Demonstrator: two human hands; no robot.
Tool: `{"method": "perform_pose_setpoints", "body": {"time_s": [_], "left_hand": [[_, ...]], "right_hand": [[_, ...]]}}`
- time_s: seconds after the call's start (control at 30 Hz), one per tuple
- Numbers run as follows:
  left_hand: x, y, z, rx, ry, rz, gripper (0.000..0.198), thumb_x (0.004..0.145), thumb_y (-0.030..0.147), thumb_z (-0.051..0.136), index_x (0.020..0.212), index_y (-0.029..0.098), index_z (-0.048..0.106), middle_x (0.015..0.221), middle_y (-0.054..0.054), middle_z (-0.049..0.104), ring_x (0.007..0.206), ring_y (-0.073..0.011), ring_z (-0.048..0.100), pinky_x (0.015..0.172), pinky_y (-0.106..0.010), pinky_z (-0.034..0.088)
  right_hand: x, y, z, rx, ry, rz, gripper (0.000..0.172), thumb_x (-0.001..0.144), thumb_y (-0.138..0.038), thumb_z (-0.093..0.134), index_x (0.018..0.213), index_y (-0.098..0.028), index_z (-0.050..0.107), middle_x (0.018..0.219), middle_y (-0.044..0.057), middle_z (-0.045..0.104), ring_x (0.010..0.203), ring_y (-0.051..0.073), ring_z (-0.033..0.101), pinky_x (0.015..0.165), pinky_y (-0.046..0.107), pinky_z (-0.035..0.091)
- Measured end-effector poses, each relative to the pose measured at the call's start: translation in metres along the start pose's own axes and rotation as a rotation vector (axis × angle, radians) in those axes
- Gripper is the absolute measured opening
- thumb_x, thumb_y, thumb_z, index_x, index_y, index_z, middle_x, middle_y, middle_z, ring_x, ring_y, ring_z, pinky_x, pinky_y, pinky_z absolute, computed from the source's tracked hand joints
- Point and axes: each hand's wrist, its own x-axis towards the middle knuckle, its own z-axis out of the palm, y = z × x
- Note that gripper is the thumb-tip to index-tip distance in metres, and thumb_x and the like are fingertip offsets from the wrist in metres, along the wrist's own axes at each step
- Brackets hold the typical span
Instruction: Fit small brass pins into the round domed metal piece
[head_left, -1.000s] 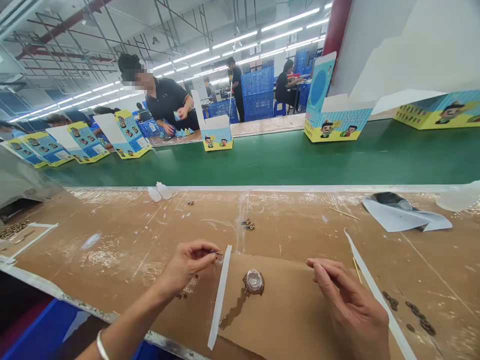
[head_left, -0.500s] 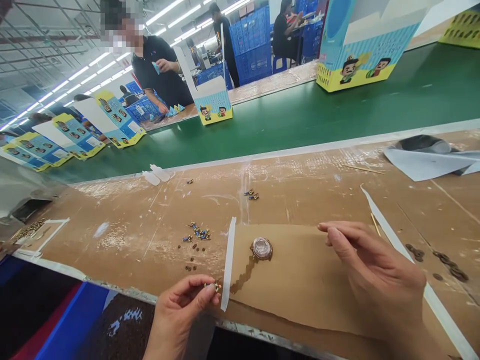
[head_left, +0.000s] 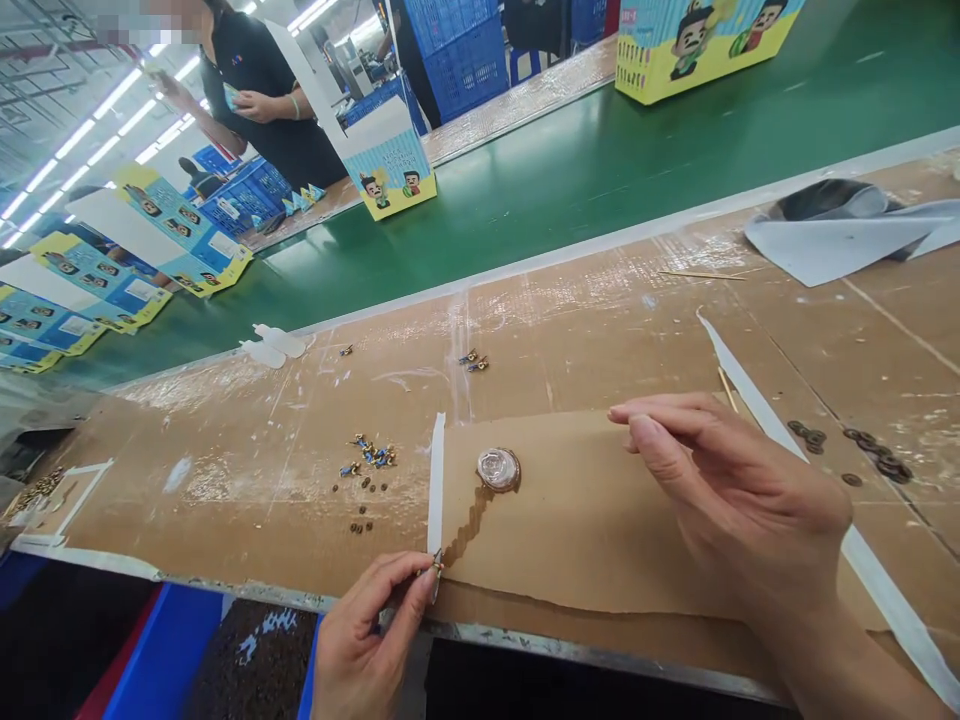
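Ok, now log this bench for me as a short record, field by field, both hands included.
Left hand: pinching a small piece near the lower end of a white tape strip
Right hand: raised above the brown sheet; nothing visible in its grip
On sheet: round object with a shiny top
Left of sheet: cluster of blue-and-gold pieces
Far right: small dark discs
Beyond bench: printed box on a green surface

Bright, cool light comes from ceiling tubes (head_left: 117,94) beyond the green belt (head_left: 517,190). Nearside of the belt, the counter (head_left: 592,340) carries whitish glare and faint, soft shadows. Beyond the belt, shapes lean with wide-angle distortion, detail softens, and a pixelated patch (head_left: 150,22) shows.
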Motion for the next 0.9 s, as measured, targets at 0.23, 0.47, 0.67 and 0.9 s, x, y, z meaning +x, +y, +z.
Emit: {"method": "perform_pose_setpoints", "body": {"time_s": [0.23,0.47,0.67,0.9], "left_hand": [[0.0018,-0.005,-0.0046,0.085,-0.022,0.037,0.009,0.077,0.029,0.069,0.084,0.027,0.074,0.085,0.001,0.071,0.079,-0.0158,0.064,0.073,-0.02,0.049],[0.0013,-0.0055,-0.0058,0.14,-0.004,0.058,0.007,0.076,0.028,0.07,0.083,0.027,0.073,0.087,0.002,0.072,0.081,-0.015,0.064,0.074,-0.017,0.049],[0.0033,-0.0026,-0.0077,0.198,-0.03,0.166,0.011,0.076,0.022,0.069,0.085,0.029,0.073,0.086,0.003,0.073,0.078,-0.0139,0.067,0.074,-0.017,0.051],[0.0015,0.0016,-0.0046,0.196,0.0,0.202,0.012,0.076,0.021,0.068,0.084,0.028,0.073,0.086,0.002,0.073,0.078,-0.0152,0.067,0.074,-0.02,0.052]], "right_hand": [[0.0015,-0.0035,-0.0022,0.039,-0.009,-0.027,0.015,0.089,-0.009,0.058,0.093,-0.021,0.065,0.087,-0.002,0.064,0.079,0.012,0.06,0.073,0.025,0.046],[0.0015,-0.0078,-0.0016,0.094,0.025,0.005,0.016,0.088,-0.007,0.059,0.092,-0.02,0.066,0.087,-0.001,0.064,0.08,0.013,0.06,0.073,0.026,0.047],[0.0028,-0.0076,-0.0004,0.11,0.021,0.008,0.016,0.089,-0.008,0.059,0.092,-0.021,0.066,0.087,-0.001,0.065,0.079,0.012,0.06,0.073,0.026,0.046],[0.0026,-0.0095,-0.0009,0.094,0.032,-0.01,0.017,0.088,-0.007,0.059,0.091,-0.022,0.066,0.086,-0.002,0.065,0.078,0.012,0.06,0.072,0.026,0.046]]}}
